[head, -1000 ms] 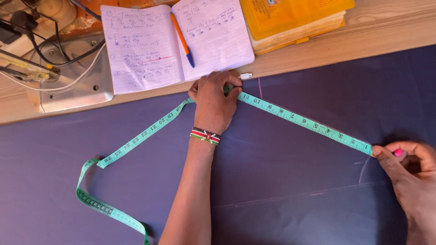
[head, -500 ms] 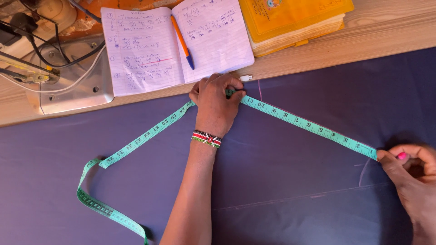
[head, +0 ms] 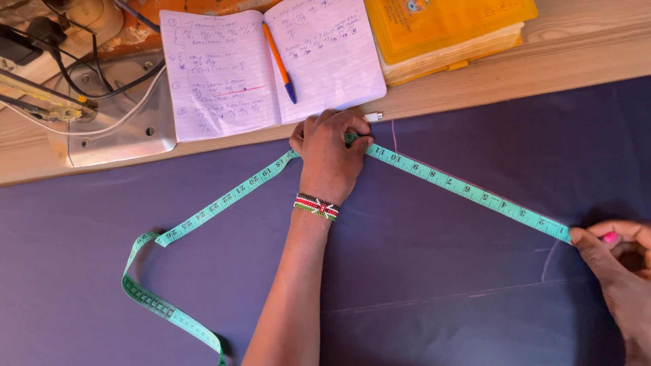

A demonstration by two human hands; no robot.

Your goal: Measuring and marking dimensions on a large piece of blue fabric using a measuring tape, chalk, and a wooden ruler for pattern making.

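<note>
notebook [head: 271,64]: lies open at 12 o'clock of the left hand, on the wooden counter [head: 475,88], pages covered in handwriting.
pen [head: 279,62]: orange with a blue tip, resting slantwise in the notebook's fold.
yellow book [head: 444,30]: thick, in a yellow cover, at 1 o'clock of the left hand, just beside the notebook.
metal plate [head: 112,125]: grey, at 10 o'clock, with black and white cables [head: 88,81] looped over it.
white piece [head: 372,117]: small, on the counter edge just at 1 o'clock of the left hand; too small to tell what it is.
in the way: the left hand covers the stretch of tape under it, so that part cannot be read.
dark blue cloth [head: 441,285]: spread flat over the lower counter, faint chalk lines at 4 o'clock of the left hand.
tape measure [head: 468,192]: light green, lying on the cloth; taut and straight from the left hand towards 4 o'clock, slack and looping away towards 8 o'clock.
left hand [head: 330,152]: fingers curled down, pressing the tape onto the cloth near its upper edge; a beaded wristband [head: 316,206] on the wrist.
right hand [head: 620,271]: at the 4 o'clock end, fingers pinched closed on the tape's tip, a pink nail showing.
</note>
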